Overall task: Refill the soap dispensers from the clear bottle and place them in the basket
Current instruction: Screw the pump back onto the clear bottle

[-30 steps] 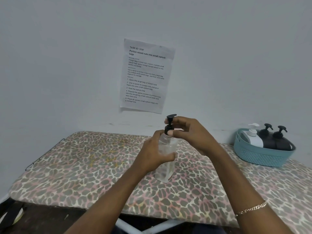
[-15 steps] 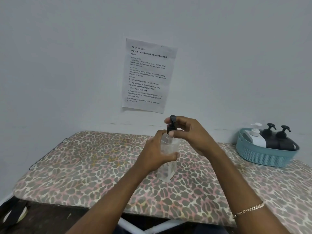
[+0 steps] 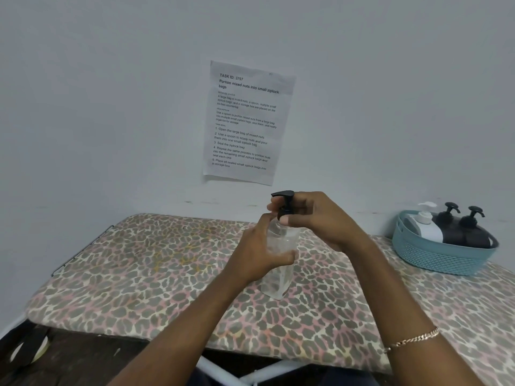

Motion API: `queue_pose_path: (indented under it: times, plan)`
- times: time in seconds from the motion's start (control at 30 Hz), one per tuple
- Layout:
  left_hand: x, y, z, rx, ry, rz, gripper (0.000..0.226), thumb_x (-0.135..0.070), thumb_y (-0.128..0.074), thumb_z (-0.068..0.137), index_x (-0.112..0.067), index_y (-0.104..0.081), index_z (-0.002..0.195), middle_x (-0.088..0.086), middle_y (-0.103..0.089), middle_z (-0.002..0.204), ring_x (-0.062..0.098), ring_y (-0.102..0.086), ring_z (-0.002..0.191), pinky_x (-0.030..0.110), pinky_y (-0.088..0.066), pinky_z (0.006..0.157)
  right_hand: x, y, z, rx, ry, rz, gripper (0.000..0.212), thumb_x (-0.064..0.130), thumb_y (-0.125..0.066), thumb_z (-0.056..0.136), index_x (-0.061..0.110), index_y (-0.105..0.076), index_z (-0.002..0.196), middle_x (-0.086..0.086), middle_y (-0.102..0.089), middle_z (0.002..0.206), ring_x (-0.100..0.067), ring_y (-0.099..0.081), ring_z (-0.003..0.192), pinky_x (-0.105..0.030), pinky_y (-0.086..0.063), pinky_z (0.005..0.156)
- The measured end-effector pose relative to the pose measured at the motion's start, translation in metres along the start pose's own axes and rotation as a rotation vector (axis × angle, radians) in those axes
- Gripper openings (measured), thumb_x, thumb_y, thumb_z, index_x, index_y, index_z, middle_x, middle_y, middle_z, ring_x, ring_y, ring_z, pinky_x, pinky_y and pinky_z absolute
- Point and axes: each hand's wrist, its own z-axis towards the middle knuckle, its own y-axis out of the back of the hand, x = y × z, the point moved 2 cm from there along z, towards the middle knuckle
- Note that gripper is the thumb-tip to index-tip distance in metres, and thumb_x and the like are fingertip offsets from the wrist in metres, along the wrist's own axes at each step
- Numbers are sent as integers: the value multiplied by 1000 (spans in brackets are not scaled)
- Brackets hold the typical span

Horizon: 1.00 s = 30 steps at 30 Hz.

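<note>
Centrally, the left hand gripped the clear bottle; the right hand pinched its pump; twisting likely wanted a steady, upright hold.

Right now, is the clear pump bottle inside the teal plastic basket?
No, the left hand grips the bottle on the leopard-print table, outside the basket.

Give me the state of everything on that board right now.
Clear bottle: upright, black pump on its neck.
Left hand: grips the bottle's body.
Right hand: fingers pinch the pump collar.
Blue basket: holds three dispensers.
White dispenser: leaning in basket, pump on.
Black dispensers: leaning in basket, pumps on.
</note>
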Motion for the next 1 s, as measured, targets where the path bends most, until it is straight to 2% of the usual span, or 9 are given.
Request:
queue_pose_path:
  times: [0.17,0.27,0.37,0.53,0.7,0.8,1.0]
  plan:
    - [1,-2,0,-14,-9,7,78,-43,-87,77,-34,-45,142,-12,-64,99,2,-58,70,16,-40,62,-4,1,1,-53,-9,31,33,-11,-74,86,0,-73,117,-13,-79,110,-26,-74,109,-37,-59,97]
    - [2,-3,0,-21,-7,2,80,-46,-86,75,-34,-45,142,-9,-66,102,4,-60,72,20,-42,64,-7,0,1,-107,0,65,32,-11,-77,83,-1,-75,114,-14,-79,106,-27,-75,106,-36,-60,95]
    - [1,-3,-1,-28,0,6,78,-42,-87,77,-33,-45,142,-11,-64,96,2,-58,67,14,-40,61,-9,-3,-1,-156,5,71,30,-9,-79,83,0,-76,111,-14,-79,104,-28,-76,104,-35,-60,95]
    - [0,-5,-2,-43,1,17,74,-39,-87,78,-32,-47,140,-13,-61,86,-2,-56,60,12,-39,57,-10,-11,-7,-257,5,58,29,-7,-80,82,6,-78,108,-6,-81,101,-19,-77,100,-30,-60,92]
    - [-1,-7,-3,-48,3,-3,70,-34,-86,77,-29,-49,136,-9,-61,79,1,-53,51,13,-36,52,-11,-27,-16,-453,22,-36,26,2,-82,82,12,-80,106,5,-81,96,-8,-77,95,-26,-59,87]
    - [2,-8,-2,-56,11,-6,70,-42,-85,73,-32,-49,134,-6,-66,85,4,-55,55,17,-38,54,-12,-35,-19,-540,21,-63,27,7,-82,83,15,-80,109,10,-80,97,-3,-75,94,-25,-58,88]
    - [1,-8,-4,-37,17,-36,70,-44,-84,73,-37,-49,133,-12,-67,92,2,-60,66,17,-42,60,-11,-37,-23,-547,33,-120,25,14,-81,87,22,-79,111,15,-79,99,3,-72,98,-23,-55,91]
